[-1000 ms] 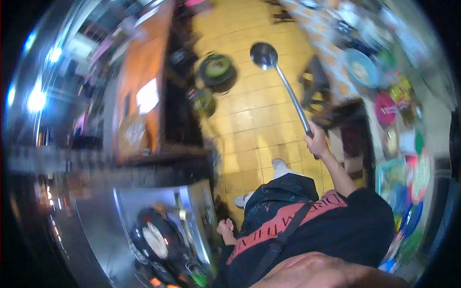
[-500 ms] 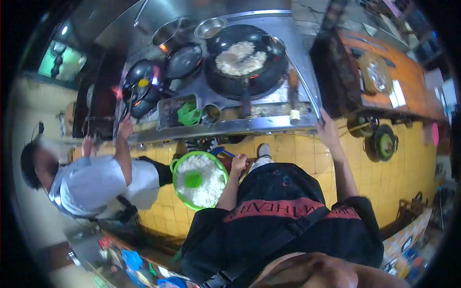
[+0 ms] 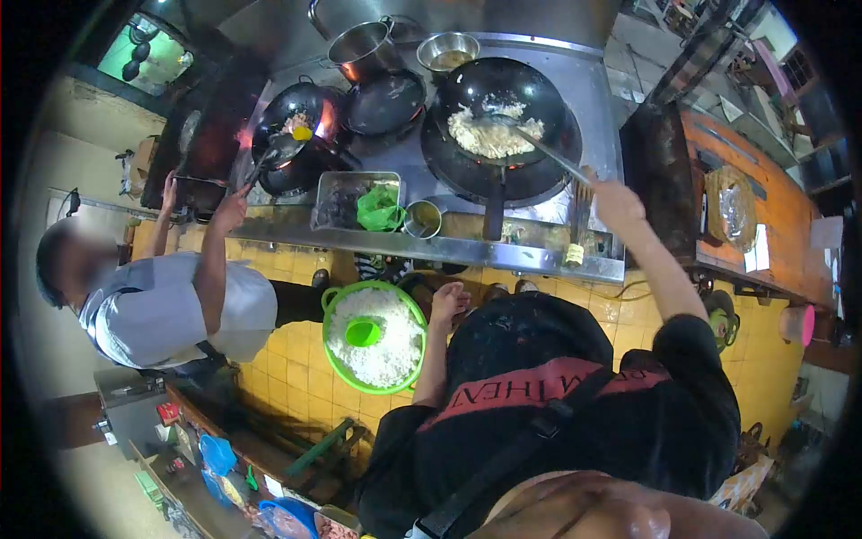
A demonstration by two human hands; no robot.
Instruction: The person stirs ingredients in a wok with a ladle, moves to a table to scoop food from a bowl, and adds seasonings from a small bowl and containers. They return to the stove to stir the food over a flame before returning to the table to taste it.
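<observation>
My right hand [image 3: 618, 203] grips the long metal handle of a ladle [image 3: 544, 151] whose bowl rests in the rice inside a big black wok [image 3: 503, 126] on the steel stove. My left hand [image 3: 449, 302] hangs low by the stove's front edge, at the rim of a green basin [image 3: 334, 352] full of white rice with a small green cup [image 3: 363, 333] in it. Whether the left hand holds anything is unclear.
A co-worker in a grey shirt [image 3: 171, 310] stands at left, stirring a second wok [image 3: 292, 135] over flames. Steel pots [image 3: 364, 49], a tray [image 3: 337, 202] with a green bag and a small tin [image 3: 422, 218] crowd the stove. An orange counter [image 3: 772, 216] lies right; the floor is yellow tile.
The view swung from the floor to the stove. My right hand moved the ladle from mid-air into the wok's rice. My left hand stays by the green rice basin.
</observation>
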